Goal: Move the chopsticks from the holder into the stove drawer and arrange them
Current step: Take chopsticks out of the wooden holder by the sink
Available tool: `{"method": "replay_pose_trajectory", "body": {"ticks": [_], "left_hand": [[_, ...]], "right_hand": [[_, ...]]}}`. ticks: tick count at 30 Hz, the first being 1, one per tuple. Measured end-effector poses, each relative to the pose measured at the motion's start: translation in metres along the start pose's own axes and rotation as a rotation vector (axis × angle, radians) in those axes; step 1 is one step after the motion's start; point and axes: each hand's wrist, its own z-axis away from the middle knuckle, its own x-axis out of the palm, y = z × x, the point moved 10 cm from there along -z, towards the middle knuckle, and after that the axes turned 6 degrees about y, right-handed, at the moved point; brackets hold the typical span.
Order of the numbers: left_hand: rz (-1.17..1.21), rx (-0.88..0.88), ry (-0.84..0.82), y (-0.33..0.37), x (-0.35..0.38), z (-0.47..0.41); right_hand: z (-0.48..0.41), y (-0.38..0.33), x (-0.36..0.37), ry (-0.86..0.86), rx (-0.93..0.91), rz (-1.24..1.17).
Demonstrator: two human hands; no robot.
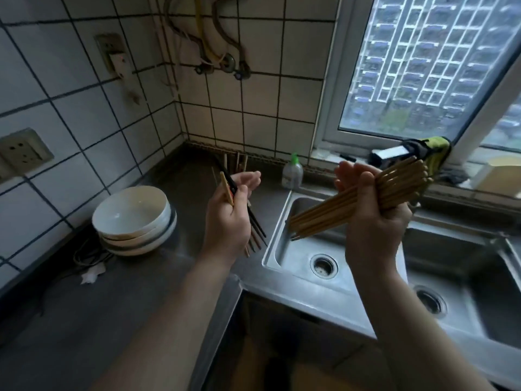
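Carrying step: bamboo chopsticks (pixel 338 210) are gripped by right hand (pixel 375 221), dark chopsticks (pixel 258 227) by left hand (pixel 228 221); drawer must be reached.

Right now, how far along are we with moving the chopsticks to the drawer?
Done: many chopsticks are already picked up. In hand: the right hand grips a wooden bundle over the sink; the left hand holds a few mixed chopsticks. Left: some sticks stand in the back corner, and no drawer is in view, so placing and arranging remain.
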Motion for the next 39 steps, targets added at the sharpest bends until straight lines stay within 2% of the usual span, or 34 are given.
{"method": "replay_pose_trajectory", "body": {"ticks": [4,12,20,23,30,39], "left_hand": [[0.066,-0.097,-0.086,-0.015,0.012,0.064],[0.072,-0.179,-0.294,-0.018,0.056,0.175],[0.073,-0.211,-0.644,-0.005,0.157,0.293],[0.092,-0.205,-0.777,0.009,0.209,0.359],[0.145,-0.125,-1.043,0.068,0.325,0.547],[0.160,-0.078,-1.402,0.154,0.426,0.823]], "right_hand": [[0.044,-0.015,-0.058,0.056,0.037,0.064],[0.109,-0.054,-0.165,0.163,0.074,0.250],[0.152,-0.121,-0.312,0.421,0.008,0.382],[0.176,-0.164,-0.385,0.562,-0.051,0.487],[0.247,-0.281,-0.558,0.769,-0.124,0.558],[0.383,-0.412,-0.780,1.113,-0.156,0.559]]}}
